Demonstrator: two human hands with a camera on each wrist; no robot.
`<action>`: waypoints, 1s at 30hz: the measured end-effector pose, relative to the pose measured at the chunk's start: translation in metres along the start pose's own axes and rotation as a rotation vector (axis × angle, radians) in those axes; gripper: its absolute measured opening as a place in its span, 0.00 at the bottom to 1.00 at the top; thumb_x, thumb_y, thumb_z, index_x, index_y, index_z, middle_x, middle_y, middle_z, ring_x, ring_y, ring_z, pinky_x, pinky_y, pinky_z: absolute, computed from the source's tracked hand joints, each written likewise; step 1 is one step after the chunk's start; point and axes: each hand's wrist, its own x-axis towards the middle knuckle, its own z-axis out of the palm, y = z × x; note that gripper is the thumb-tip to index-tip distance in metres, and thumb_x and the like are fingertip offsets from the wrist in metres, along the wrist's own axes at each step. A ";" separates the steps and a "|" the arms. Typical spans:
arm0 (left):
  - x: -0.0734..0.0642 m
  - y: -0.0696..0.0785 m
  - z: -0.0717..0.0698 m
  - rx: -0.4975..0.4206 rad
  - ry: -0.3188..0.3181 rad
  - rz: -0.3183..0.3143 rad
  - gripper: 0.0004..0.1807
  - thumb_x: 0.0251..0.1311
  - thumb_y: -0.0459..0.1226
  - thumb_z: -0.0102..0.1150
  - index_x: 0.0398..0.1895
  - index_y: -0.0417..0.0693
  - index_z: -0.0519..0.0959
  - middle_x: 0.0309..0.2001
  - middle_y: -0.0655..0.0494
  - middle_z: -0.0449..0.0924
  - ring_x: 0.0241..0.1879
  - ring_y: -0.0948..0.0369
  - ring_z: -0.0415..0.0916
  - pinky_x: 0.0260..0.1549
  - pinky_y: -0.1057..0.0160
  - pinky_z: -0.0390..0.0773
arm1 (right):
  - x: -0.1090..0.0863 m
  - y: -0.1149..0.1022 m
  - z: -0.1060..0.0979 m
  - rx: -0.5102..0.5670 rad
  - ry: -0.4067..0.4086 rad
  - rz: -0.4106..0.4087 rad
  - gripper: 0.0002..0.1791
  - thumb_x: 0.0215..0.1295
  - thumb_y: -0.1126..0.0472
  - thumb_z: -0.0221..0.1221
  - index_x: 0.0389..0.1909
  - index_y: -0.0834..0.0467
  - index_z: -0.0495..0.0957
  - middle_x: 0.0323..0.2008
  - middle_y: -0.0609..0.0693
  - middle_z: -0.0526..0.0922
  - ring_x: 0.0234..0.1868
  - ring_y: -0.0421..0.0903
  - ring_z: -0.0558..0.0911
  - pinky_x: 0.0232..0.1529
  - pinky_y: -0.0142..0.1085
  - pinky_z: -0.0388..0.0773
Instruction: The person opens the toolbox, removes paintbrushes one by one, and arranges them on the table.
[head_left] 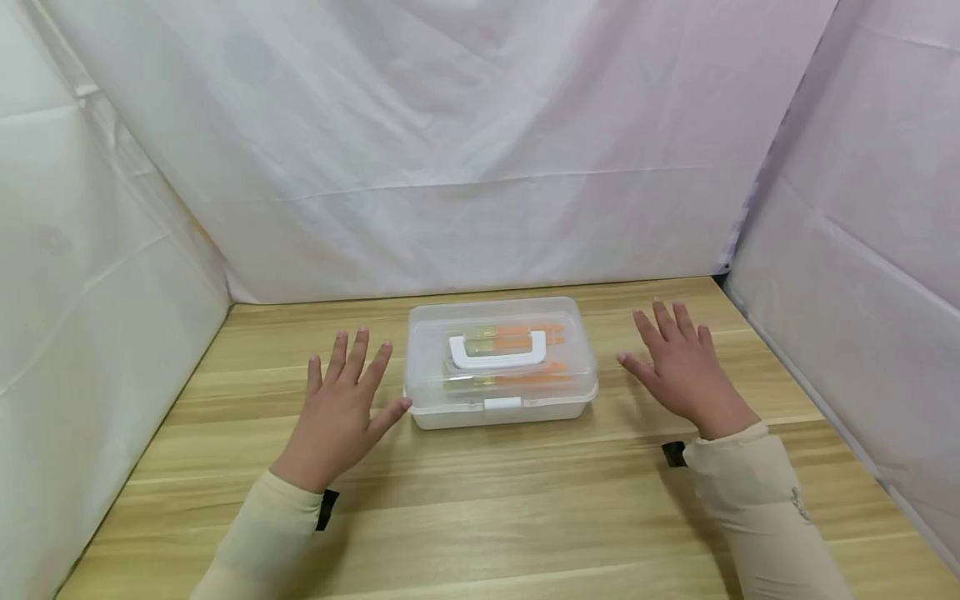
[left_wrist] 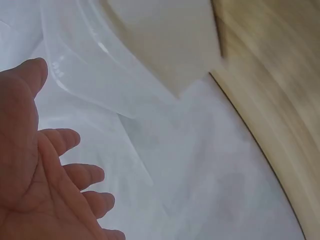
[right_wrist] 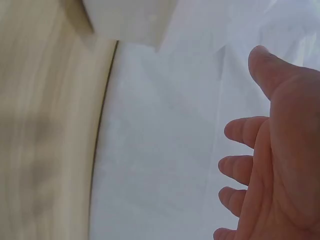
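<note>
A clear plastic storage box (head_left: 442, 419) with a white carry handle (head_left: 498, 362) and a white front latch (head_left: 502, 403) sits closed on the table. Through its lid show several orange-handled brushes (head_left: 525, 337). To the left of the box, my left hand (head_left: 341, 417) has its fingers spread, the thumb tip right at the box's front left corner. My right hand (head_left: 682, 375) is held apart from the box on its right, fingers spread and holding nothing. Both wrist views show an open palm, with part of the box (left_wrist: 165, 45) at the top.
The wood-grain table (head_left: 480, 517) reaches back to a white cloth (head_left: 480, 192) hung behind it. More white cloth walls in the left side (head_left: 90, 275) and the right side (head_left: 862, 233). A small black strap (head_left: 327, 510) shows at the left cuff.
</note>
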 end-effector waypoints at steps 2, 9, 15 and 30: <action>0.000 0.005 -0.002 0.010 0.018 0.023 0.44 0.66 0.59 0.55 0.77 0.46 0.58 0.78 0.36 0.43 0.77 0.42 0.30 0.65 0.28 0.40 | -0.002 -0.004 -0.003 -0.007 0.022 -0.021 0.44 0.75 0.35 0.43 0.78 0.62 0.48 0.77 0.69 0.40 0.76 0.65 0.31 0.65 0.71 0.36; 0.004 0.022 -0.002 0.055 0.069 0.117 0.44 0.62 0.59 0.59 0.76 0.47 0.60 0.77 0.35 0.46 0.76 0.39 0.35 0.65 0.29 0.44 | -0.005 -0.021 -0.009 -0.043 0.077 -0.097 0.43 0.75 0.38 0.46 0.78 0.62 0.51 0.77 0.67 0.41 0.77 0.63 0.34 0.67 0.69 0.38; 0.009 0.040 0.008 0.165 0.127 0.235 0.45 0.60 0.59 0.62 0.75 0.48 0.63 0.76 0.36 0.49 0.76 0.38 0.39 0.64 0.29 0.48 | -0.005 -0.033 -0.005 -0.093 0.126 -0.169 0.42 0.73 0.39 0.51 0.77 0.60 0.54 0.77 0.65 0.46 0.77 0.62 0.38 0.68 0.67 0.42; 0.021 0.072 0.038 0.345 0.168 0.384 0.43 0.61 0.62 0.58 0.75 0.51 0.63 0.76 0.42 0.52 0.76 0.42 0.44 0.65 0.33 0.53 | 0.002 -0.083 0.028 -0.273 0.275 -0.509 0.42 0.70 0.33 0.50 0.74 0.58 0.62 0.77 0.61 0.51 0.78 0.59 0.43 0.69 0.63 0.48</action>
